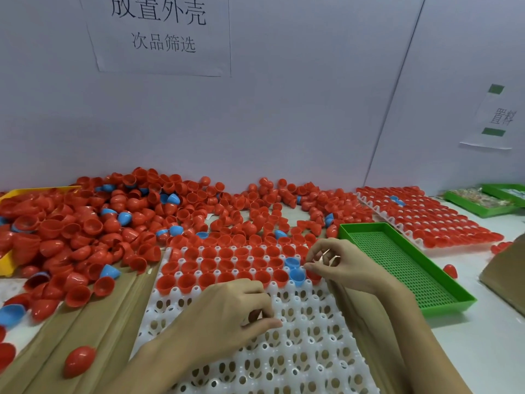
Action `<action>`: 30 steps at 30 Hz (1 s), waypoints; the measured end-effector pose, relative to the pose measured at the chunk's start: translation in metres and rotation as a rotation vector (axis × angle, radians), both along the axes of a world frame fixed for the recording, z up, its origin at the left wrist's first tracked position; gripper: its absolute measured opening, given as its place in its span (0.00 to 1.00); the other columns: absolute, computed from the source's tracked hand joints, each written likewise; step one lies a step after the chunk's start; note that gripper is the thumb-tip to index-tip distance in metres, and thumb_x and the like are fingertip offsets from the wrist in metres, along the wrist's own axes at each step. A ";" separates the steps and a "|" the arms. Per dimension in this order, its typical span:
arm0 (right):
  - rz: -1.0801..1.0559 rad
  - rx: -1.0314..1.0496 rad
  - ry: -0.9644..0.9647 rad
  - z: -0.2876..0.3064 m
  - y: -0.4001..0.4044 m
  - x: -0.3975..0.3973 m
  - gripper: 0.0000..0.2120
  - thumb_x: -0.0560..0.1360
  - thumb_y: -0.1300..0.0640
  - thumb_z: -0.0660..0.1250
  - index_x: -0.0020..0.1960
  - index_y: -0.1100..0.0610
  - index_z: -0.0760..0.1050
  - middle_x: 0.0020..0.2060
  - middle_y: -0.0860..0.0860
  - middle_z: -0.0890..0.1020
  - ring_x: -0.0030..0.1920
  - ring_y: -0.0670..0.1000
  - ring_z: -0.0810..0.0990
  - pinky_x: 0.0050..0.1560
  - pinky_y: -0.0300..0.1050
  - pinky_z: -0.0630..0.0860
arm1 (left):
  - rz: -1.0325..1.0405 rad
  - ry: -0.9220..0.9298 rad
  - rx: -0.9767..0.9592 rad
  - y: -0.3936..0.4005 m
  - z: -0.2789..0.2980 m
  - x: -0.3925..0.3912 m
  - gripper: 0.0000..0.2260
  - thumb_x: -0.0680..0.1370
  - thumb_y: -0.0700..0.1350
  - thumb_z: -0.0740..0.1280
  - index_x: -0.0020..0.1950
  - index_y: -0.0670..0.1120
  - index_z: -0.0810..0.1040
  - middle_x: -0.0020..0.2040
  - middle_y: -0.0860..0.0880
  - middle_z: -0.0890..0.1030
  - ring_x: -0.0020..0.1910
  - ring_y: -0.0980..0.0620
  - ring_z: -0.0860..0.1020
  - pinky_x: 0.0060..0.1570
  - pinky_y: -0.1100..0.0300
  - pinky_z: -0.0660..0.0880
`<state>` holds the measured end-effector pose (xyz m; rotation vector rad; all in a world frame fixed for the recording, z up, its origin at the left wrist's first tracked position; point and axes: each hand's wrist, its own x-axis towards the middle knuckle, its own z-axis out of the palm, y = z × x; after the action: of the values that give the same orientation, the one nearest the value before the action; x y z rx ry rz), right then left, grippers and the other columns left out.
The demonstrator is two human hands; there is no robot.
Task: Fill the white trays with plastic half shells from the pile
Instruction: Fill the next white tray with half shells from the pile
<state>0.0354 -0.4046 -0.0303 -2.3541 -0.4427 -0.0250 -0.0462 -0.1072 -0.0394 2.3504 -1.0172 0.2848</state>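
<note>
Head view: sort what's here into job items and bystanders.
Job:
near tray, part filled
shell pile
full tray
left hand, over bare sockets
right hand, at the third row's end

Bystanders:
empty green tray
yellow bin
wall signs
cardboard box

Green perforated tray [397, 260] right; yellow bin [17, 193] left; paper sign [159, 32] on wall.
</note>
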 end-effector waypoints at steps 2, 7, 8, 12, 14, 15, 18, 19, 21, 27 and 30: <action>0.005 0.011 0.025 -0.001 -0.001 0.000 0.05 0.75 0.45 0.79 0.46 0.45 0.85 0.41 0.49 0.85 0.36 0.44 0.77 0.40 0.40 0.77 | 0.000 0.005 0.011 -0.001 0.001 0.000 0.18 0.80 0.66 0.62 0.47 0.55 0.83 0.43 0.60 0.78 0.42 0.62 0.75 0.43 0.75 0.70; -0.076 0.135 -0.065 0.000 0.001 0.001 0.10 0.77 0.43 0.74 0.47 0.50 0.85 0.41 0.51 0.85 0.41 0.53 0.82 0.44 0.45 0.79 | 0.007 0.006 0.016 -0.001 0.003 -0.002 0.19 0.80 0.66 0.61 0.48 0.54 0.83 0.42 0.59 0.78 0.41 0.61 0.74 0.42 0.75 0.69; -0.109 0.175 -0.108 0.000 0.002 0.002 0.10 0.78 0.45 0.73 0.48 0.51 0.85 0.41 0.50 0.85 0.41 0.51 0.82 0.44 0.42 0.79 | 0.007 0.009 0.019 -0.001 0.003 -0.002 0.19 0.80 0.66 0.61 0.48 0.54 0.83 0.43 0.58 0.78 0.41 0.61 0.74 0.43 0.75 0.69; -0.202 0.181 -0.190 -0.002 0.010 0.016 0.05 0.82 0.52 0.70 0.52 0.51 0.84 0.43 0.47 0.86 0.45 0.46 0.84 0.48 0.41 0.81 | -0.002 0.029 0.020 -0.002 0.004 -0.003 0.21 0.80 0.66 0.59 0.50 0.52 0.83 0.44 0.58 0.78 0.41 0.62 0.73 0.44 0.75 0.68; -0.222 0.110 -0.191 -0.002 0.016 0.031 0.03 0.83 0.53 0.70 0.54 0.50 0.82 0.45 0.46 0.85 0.46 0.45 0.83 0.48 0.41 0.81 | -0.012 0.028 0.021 -0.002 0.005 -0.003 0.21 0.80 0.65 0.59 0.50 0.51 0.83 0.44 0.59 0.77 0.42 0.63 0.71 0.44 0.76 0.67; -0.236 0.063 -0.191 -0.002 0.019 0.040 0.03 0.83 0.54 0.69 0.54 0.49 0.81 0.47 0.45 0.85 0.47 0.44 0.83 0.49 0.40 0.81 | -0.013 0.024 0.023 -0.002 0.005 -0.003 0.21 0.80 0.65 0.60 0.50 0.51 0.83 0.44 0.59 0.77 0.42 0.63 0.71 0.44 0.76 0.66; -0.282 -0.091 -0.205 0.000 0.023 0.077 0.07 0.84 0.59 0.65 0.60 0.52 0.79 0.53 0.47 0.83 0.49 0.44 0.82 0.54 0.45 0.82 | -0.009 0.002 0.027 -0.002 0.005 -0.003 0.20 0.80 0.65 0.60 0.50 0.52 0.83 0.43 0.60 0.76 0.42 0.63 0.70 0.42 0.76 0.65; -0.296 -0.148 -0.201 0.000 0.023 0.091 0.09 0.84 0.61 0.63 0.63 0.54 0.78 0.57 0.51 0.82 0.52 0.48 0.82 0.58 0.48 0.81 | -0.007 -0.007 0.028 -0.002 0.005 -0.003 0.19 0.81 0.64 0.60 0.50 0.52 0.83 0.42 0.61 0.75 0.42 0.63 0.70 0.42 0.76 0.65; -0.314 -0.261 -0.182 0.001 0.024 0.117 0.14 0.84 0.64 0.60 0.68 0.58 0.75 0.64 0.57 0.79 0.61 0.55 0.80 0.65 0.54 0.78 | -0.008 -0.023 0.037 -0.002 0.003 -0.002 0.19 0.81 0.64 0.59 0.50 0.52 0.82 0.42 0.62 0.74 0.42 0.63 0.70 0.41 0.76 0.65; -0.220 -0.307 -0.153 0.003 0.058 0.170 0.23 0.81 0.68 0.60 0.76 0.58 0.72 0.73 0.58 0.75 0.73 0.59 0.74 0.73 0.52 0.72 | -0.015 -0.066 0.045 0.000 -0.005 0.003 0.16 0.82 0.63 0.62 0.47 0.53 0.80 0.42 0.59 0.77 0.43 0.63 0.71 0.42 0.67 0.75; -0.132 -0.295 -0.037 0.002 0.081 0.187 0.26 0.77 0.72 0.57 0.71 0.58 0.78 0.71 0.57 0.78 0.72 0.57 0.76 0.71 0.48 0.73 | -0.018 -0.082 0.028 -0.001 -0.006 0.006 0.16 0.82 0.63 0.63 0.46 0.53 0.81 0.40 0.59 0.76 0.41 0.63 0.70 0.40 0.71 0.72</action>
<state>0.2220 -0.3237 -0.0285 -2.6743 -0.3253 -0.0691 -0.0399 -0.1081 -0.0451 2.3706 -1.0866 0.3645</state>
